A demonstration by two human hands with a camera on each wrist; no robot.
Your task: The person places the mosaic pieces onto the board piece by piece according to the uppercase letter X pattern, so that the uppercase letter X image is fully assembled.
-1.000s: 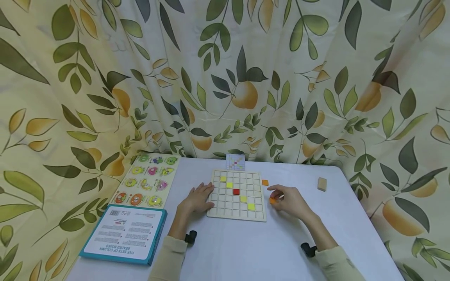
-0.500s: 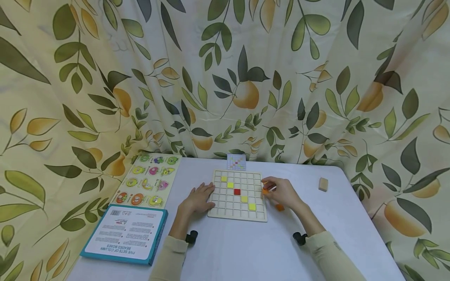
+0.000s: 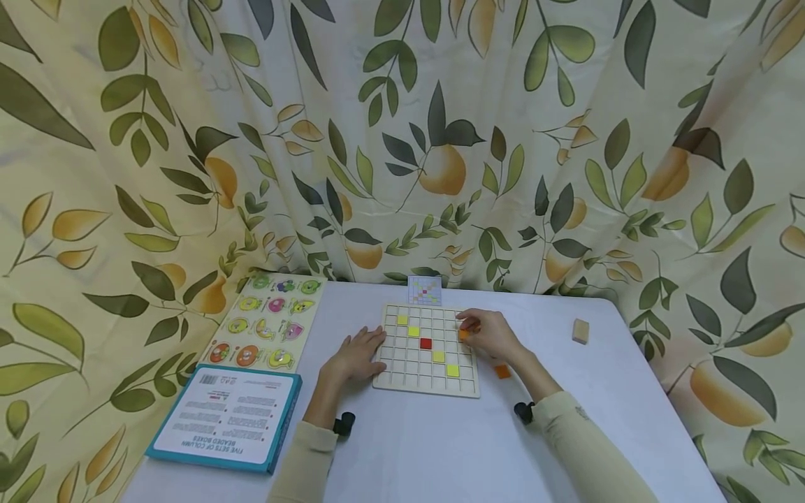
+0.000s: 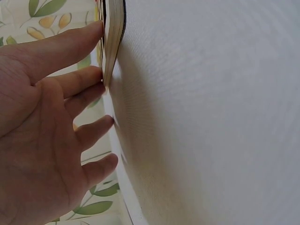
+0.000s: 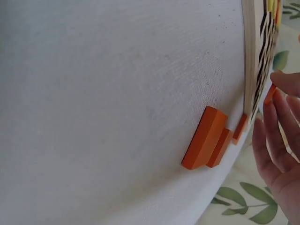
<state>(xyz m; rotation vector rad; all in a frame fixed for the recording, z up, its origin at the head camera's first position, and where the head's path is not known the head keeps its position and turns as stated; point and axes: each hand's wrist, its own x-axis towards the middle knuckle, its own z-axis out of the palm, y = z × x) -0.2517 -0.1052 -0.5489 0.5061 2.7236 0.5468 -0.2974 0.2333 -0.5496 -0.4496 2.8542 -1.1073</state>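
A square wooden grid board (image 3: 402,364) lies on the table in the head view. Several yellow tiles (image 3: 438,357) and one red tile (image 3: 425,344) sit in its cells along a diagonal. My left hand (image 3: 356,358) rests at the board's left edge with fingers extended; in the left wrist view, thumb and fingertips meet the board's side (image 4: 112,40). Over the board's right edge, my right hand (image 3: 493,334) pinches an orange tile (image 5: 270,93) between thumb and fingers. Loose orange tiles (image 5: 204,140) lie on the cloth below that hand, right of the board.
A small pattern card (image 3: 424,290) is just behind the board. A wooden block (image 3: 581,331) stands at the right. On the left are a blue-edged box (image 3: 223,419) and a sheet of fruit pictures (image 3: 260,325). A leaf-print curtain (image 3: 402,140) hangs behind the table.
My right hand has picked up an orange tile from beside the board and moved left and away with it, over the board's right edge. My left hand has stayed in place.
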